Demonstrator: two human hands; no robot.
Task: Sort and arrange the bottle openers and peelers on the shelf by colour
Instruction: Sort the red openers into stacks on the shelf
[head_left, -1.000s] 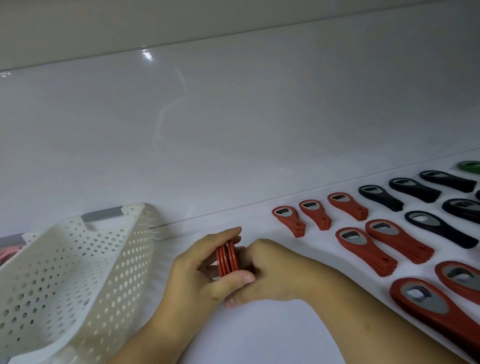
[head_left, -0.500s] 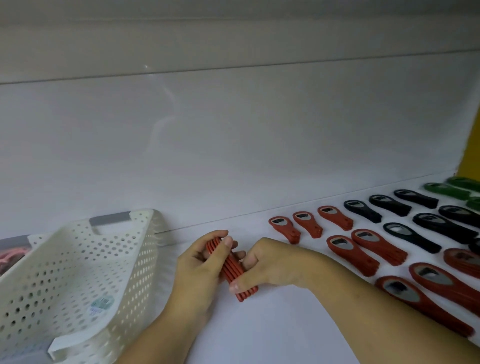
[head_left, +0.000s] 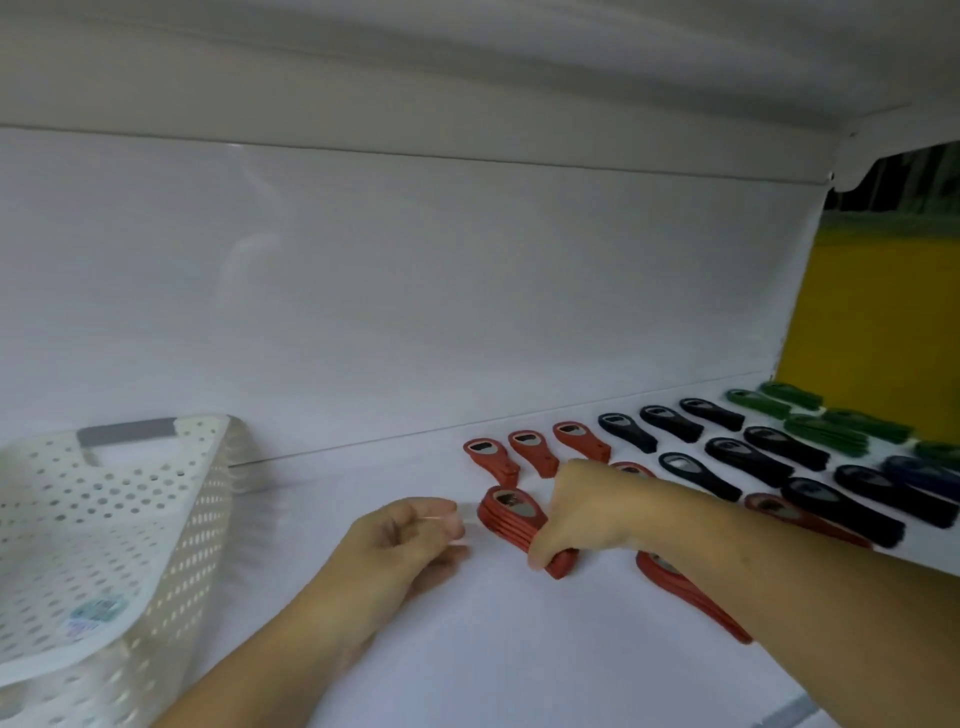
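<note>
The shelf (head_left: 467, 649) runs out of view at the bottom and right edges. Left of the left hand, the white basket (head_left: 104, 519) is cut off by the frame, and its inside is hard to read. Far right of the right hand, green openers (head_left: 826, 431) blur into streaks; nearer it, black openers (head_left: 727, 452) lie in rows. The right forearm covers parts of several red openers (head_left: 685, 592). The right hand (head_left: 587, 509), knuckles up, clamps the handle end of a stack of red bottle openers (head_left: 511, 512) on the shelf between both hands. The left hand (head_left: 400, 540), just beside the stack's head, is motion-blurred, its fingers loosely curled and gripping nothing visible.
</note>
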